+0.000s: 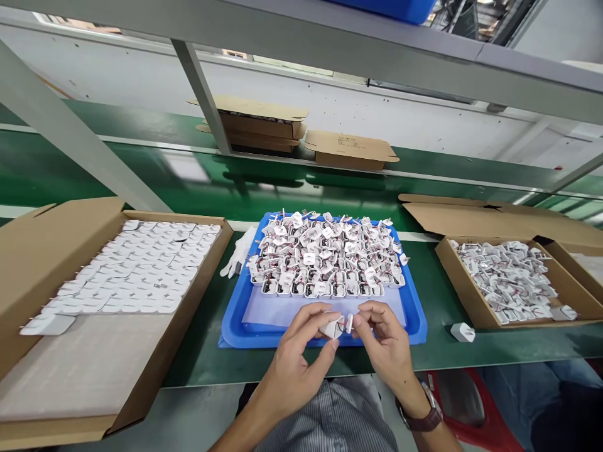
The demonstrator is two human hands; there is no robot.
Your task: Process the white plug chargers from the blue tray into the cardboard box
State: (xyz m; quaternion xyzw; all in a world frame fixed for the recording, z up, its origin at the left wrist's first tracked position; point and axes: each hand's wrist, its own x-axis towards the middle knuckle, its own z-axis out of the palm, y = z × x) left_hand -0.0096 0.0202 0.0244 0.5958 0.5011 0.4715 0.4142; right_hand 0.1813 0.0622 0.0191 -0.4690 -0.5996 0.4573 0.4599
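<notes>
My left hand (301, 351) pinches the white housing (332, 328) in its fingertips, my right hand (384, 339) grips the small cap (349, 323) — both near the blue tray (230, 326)'s front rim. A red wire (342, 326) spans the gap — tugging too hard, I'd say, could snap it.

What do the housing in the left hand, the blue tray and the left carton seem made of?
Housing: probably hard plastic, white and smooth, with moulded-looking rounded edges.
Blue tray: likely moulded plastic, faintly glossy, evenly coloured with rounded corners.
Left carton: cardboard, matte brown, judging by the folded flap and creased edges.
</notes>
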